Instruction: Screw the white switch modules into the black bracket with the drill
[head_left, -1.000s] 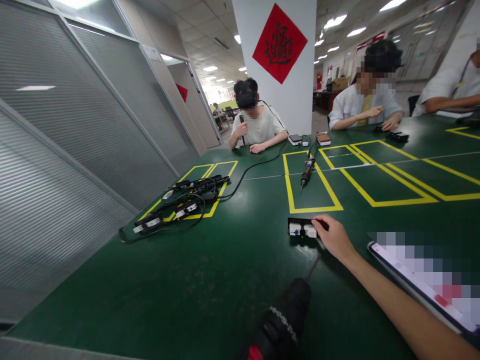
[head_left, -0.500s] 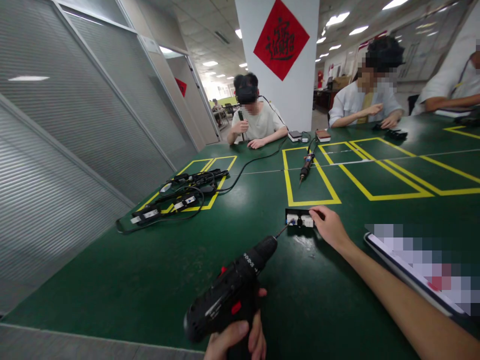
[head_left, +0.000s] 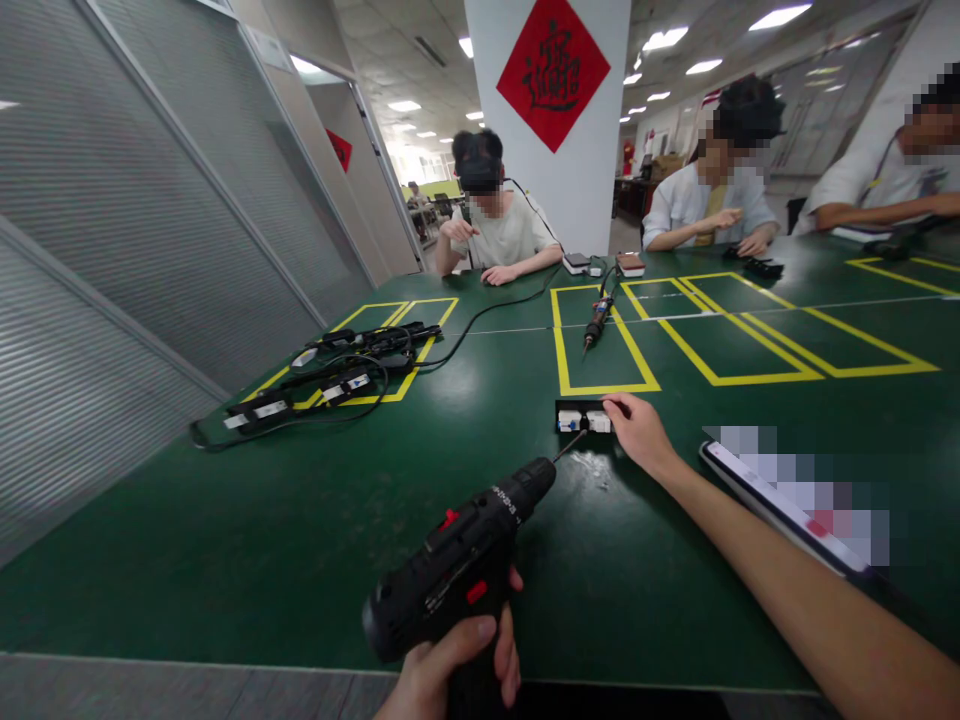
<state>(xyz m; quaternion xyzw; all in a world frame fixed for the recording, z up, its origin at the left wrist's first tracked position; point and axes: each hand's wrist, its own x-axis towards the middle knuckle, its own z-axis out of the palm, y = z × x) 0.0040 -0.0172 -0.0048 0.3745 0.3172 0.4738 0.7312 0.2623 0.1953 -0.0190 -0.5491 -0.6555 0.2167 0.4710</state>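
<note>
My left hand (head_left: 457, 660) is wrapped round the grip of a black cordless drill (head_left: 457, 560) with red buttons. The drill's long thin bit (head_left: 570, 446) points away and to the right, its tip at the lower edge of a small black bracket with white blocks (head_left: 585, 420). Whether the tip touches the bracket, I cannot tell. At the bracket's right end, my right hand (head_left: 637, 430) pinches it between thumb and fingers on the green table (head_left: 315, 560).
Black parts and cables (head_left: 345, 370) lie at the left on yellow tape outlines. A pen-shaped electric screwdriver (head_left: 598, 325) rests inside a taped rectangle (head_left: 607, 388). Right of my forearm is a tablet-like device (head_left: 780, 510). People sit across the table.
The bit's tip has shifted from the bracket's left part to its lower middle. My right hand keeps its pinch. Across the table, a person's raised hand has changed pose; my view has shifted slightly.
</note>
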